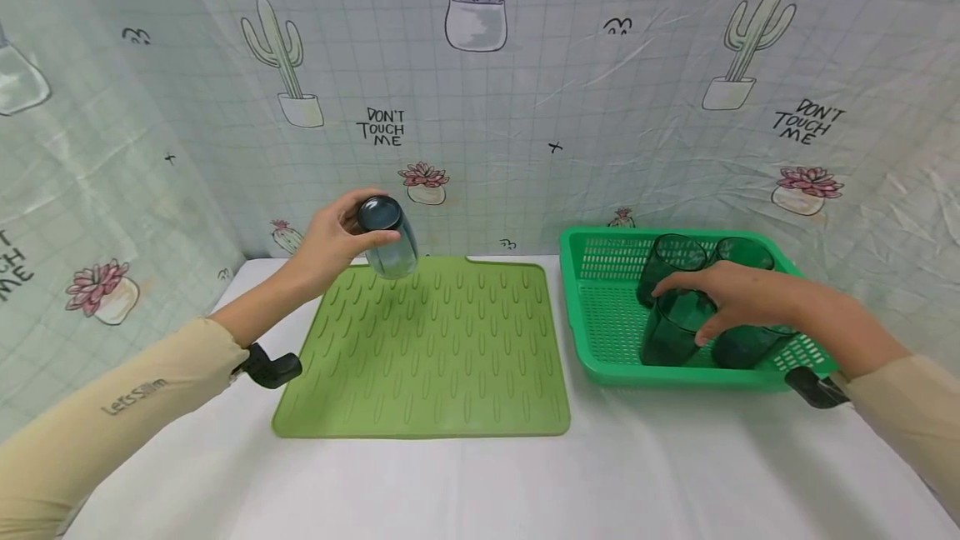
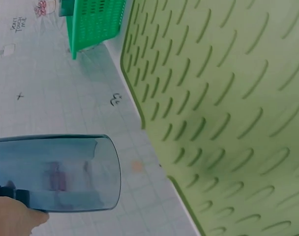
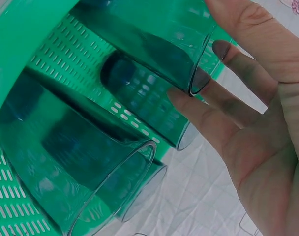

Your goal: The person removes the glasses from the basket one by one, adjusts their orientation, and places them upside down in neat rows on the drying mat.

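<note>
My left hand point(image 1: 330, 236) grips a blue-tinted drinking glass point(image 1: 393, 244) near its base. The glass is upside down and slightly tilted, apart from the green ridged drying mat point(image 1: 450, 357) below. In the left wrist view, that glass point(image 2: 56, 172) looks clear, and only part of the hand point(image 2: 14, 216) shows. Over the green basket point(image 1: 585, 357), my right hand point(image 1: 750, 294) curls its thumb and fingers around the rim of the front-left glass point(image 1: 670, 336). In the right wrist view, the fingers point(image 3: 203, 118) reach past that glass's point(image 3: 154, 44) rim; the thumb tip is cut off.
Three other glasses stand mouth-up in the basket: back-left point(image 1: 652, 277), back-right point(image 1: 750, 250) and front-right point(image 1: 742, 348), partly behind the right hand. A white cloth point(image 1: 510, 490) covers the table. Behind it hangs a cactus-print curtain point(image 1: 555, 90).
</note>
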A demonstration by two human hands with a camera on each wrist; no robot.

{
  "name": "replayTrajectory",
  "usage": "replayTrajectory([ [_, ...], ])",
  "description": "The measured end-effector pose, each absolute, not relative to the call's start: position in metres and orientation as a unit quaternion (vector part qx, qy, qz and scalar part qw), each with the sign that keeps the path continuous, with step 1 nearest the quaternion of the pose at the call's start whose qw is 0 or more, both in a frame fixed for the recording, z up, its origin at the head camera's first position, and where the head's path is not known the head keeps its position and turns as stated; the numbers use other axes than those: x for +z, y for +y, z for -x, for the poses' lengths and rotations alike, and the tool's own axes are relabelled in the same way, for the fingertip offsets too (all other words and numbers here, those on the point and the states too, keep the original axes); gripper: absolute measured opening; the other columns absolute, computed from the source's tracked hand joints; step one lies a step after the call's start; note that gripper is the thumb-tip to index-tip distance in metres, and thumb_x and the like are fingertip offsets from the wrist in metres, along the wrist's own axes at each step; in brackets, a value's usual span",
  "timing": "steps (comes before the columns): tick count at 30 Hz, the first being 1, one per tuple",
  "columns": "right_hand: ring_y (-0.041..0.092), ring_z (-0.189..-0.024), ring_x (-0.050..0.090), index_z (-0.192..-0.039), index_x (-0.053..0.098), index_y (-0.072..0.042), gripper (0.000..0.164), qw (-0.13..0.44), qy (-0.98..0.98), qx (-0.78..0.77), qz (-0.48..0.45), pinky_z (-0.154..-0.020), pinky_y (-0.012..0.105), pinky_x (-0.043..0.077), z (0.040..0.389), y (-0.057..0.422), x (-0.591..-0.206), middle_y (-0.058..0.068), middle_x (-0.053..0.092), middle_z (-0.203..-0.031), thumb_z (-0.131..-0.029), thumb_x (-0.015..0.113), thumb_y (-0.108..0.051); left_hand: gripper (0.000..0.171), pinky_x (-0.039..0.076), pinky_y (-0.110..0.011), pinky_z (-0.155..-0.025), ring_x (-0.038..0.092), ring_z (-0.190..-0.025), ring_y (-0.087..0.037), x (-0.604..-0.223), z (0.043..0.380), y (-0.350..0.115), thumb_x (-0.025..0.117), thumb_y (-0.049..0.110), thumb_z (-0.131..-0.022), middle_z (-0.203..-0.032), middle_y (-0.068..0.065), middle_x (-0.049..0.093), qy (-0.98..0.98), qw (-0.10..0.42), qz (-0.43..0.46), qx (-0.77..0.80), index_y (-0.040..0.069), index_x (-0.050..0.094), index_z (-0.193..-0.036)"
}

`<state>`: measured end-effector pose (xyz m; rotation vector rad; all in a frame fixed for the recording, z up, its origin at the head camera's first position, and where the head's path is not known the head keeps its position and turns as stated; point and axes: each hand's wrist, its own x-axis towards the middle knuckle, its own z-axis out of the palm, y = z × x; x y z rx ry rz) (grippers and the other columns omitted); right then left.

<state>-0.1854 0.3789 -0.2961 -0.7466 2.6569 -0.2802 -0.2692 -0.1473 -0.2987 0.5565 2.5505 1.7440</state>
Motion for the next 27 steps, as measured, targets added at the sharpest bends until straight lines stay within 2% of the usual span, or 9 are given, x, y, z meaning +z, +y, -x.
replayTrajectory([
  [5, 0.002, -0.062, 0.042, -0.145, 0.050, -0.019, 0.078, 0.186, 0.942, -0.092, 0.262, -0.066, 0.026, 0.043, 0.186, 0.378, -0.296, -0.010, 0.051, -0.070, -0.078, 0.088, -0.032, 0.068, 0.052, -0.029, -0.100, 0.055, -0.131, -0.027, -0.304, 0.274, -0.154, 0.080, 0.021, -0.090, -0.147, -0.012, 0.053, 0.818, 0.003, -0.169, 0.549, 0.014, 0.048, -0.150],
  [9, 0.002, -0.063, 0.043, -0.145, 0.051, -0.019, 0.078, 0.184, 0.943, -0.088, 0.262, -0.066, 0.027, 0.045, 0.186, 0.377, -0.296, -0.010, 0.051, -0.071, -0.078, 0.089, -0.031, 0.069, 0.053, -0.027, -0.097, 0.055, -0.131, -0.030, -0.308, 0.277, -0.159, 0.079, 0.021, -0.091, -0.148, -0.014, 0.052, 0.825, 0.006, -0.164, 0.540, 0.011, 0.045, -0.151],
  [18, 0.003, -0.063, 0.041, -0.144, 0.052, -0.019, 0.078, 0.183, 0.943, -0.083, 0.266, -0.066, 0.027, 0.042, 0.186, 0.374, -0.295, -0.010, 0.051, -0.072, -0.076, 0.090, -0.029, 0.071, 0.052, -0.031, -0.100, 0.053, -0.133, -0.032, -0.325, 0.288, -0.173, 0.078, 0.024, -0.092, -0.149, -0.016, 0.050, 0.834, 0.006, -0.148, 0.532, 0.009, 0.043, -0.152],
  [27, 0.003, -0.061, 0.038, -0.143, 0.054, -0.021, 0.079, 0.185, 0.945, -0.081, 0.257, -0.063, 0.026, 0.039, 0.187, 0.374, -0.294, -0.008, 0.044, -0.065, -0.075, 0.091, -0.030, 0.075, 0.046, -0.049, -0.109, 0.050, -0.136, -0.035, -0.353, 0.304, -0.181, 0.078, 0.025, -0.092, -0.151, -0.019, 0.048, 0.838, 0.004, -0.118, 0.532, 0.006, 0.040, -0.155],
])
